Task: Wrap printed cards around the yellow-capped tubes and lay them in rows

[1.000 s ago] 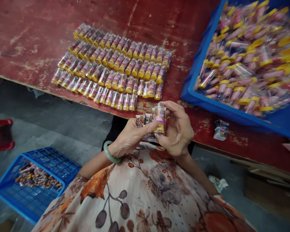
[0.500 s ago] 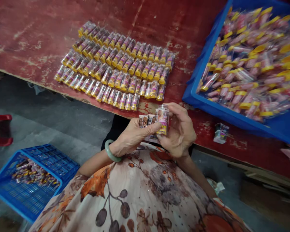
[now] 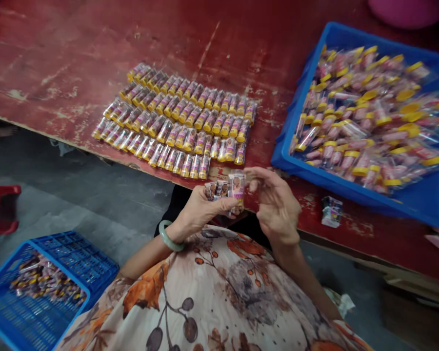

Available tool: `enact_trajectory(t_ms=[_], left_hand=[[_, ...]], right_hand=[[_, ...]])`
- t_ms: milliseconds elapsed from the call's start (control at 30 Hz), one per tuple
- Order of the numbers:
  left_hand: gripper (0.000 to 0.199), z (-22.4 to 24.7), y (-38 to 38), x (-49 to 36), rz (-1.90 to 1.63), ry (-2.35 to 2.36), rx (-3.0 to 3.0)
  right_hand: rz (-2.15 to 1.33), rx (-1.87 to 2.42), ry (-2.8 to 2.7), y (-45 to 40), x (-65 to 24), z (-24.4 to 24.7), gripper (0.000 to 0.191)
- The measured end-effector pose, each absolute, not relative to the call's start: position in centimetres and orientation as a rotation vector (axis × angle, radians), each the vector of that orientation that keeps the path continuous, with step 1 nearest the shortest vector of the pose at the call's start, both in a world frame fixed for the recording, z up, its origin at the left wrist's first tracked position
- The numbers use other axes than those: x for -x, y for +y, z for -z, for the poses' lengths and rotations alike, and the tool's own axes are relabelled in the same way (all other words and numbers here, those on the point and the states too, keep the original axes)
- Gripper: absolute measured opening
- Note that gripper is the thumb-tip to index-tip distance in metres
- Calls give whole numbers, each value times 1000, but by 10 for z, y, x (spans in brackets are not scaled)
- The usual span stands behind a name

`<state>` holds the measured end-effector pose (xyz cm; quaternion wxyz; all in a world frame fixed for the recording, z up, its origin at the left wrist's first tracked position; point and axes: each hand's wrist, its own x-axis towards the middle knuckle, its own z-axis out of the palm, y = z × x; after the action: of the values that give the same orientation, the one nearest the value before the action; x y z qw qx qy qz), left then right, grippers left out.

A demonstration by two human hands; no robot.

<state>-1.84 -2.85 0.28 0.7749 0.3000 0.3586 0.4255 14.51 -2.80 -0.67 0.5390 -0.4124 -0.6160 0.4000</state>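
Observation:
My left hand (image 3: 201, 208), with a pale green bangle at the wrist, is closed on several small printed labels (image 3: 216, 189). They fan out above the thumb. Its thumb also presses the lower part of a small printed piece (image 3: 236, 187) with a pink and yellow band; whether this is a loose label or a labelled tube I cannot make out. Just to the right, my right hand (image 3: 278, 207) has bent fingers held apart, the index fingertip close to that piece's upper edge. On the red table beyond, labelled clear tubes with yellow caps (image 3: 179, 114) lie in rows.
A blue tray (image 3: 286, 158) of loose yellow-capped tubes stands on the table at right. Near its front lies a small stack of labels (image 3: 331, 212). On the floor at left are a blue basket (image 3: 73, 253) holding more tubes and a red stool (image 3: 2, 207).
My right hand has loosened from the printed piece and moved slightly right. My left hand keeps hold of it and the labels. The camera view has shifted, bringing a pink object into the top right.

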Motion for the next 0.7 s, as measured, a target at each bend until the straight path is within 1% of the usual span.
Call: enact_trajectory(t_ms=[100, 200, 400, 500, 567, 700], left_hand=[[25, -2, -26, 18, -968, 821, -696], [26, 3, -25, 19, -998, 830, -672], [29, 12, -12, 29, -1163, 850, -413], [33, 13, -1, 36, -1239, 846, -308], [36, 12, 4, 41, -1286, 861, -281], [34, 13, 6, 53, -1343, 942, -263]], right_hand=[[-1048, 1157, -1333, -25, -141, 4, 46], [-1098, 1283, -1283, -19, -131, 0, 43], [-1284, 1142, -996, 17, -108, -16, 35], [-1368, 1149, -938, 43, -96, -23, 32], [-1312, 1243, -977, 60, -89, -22, 34], [-991, 1583, -1259, 97, -77, -5, 35]])
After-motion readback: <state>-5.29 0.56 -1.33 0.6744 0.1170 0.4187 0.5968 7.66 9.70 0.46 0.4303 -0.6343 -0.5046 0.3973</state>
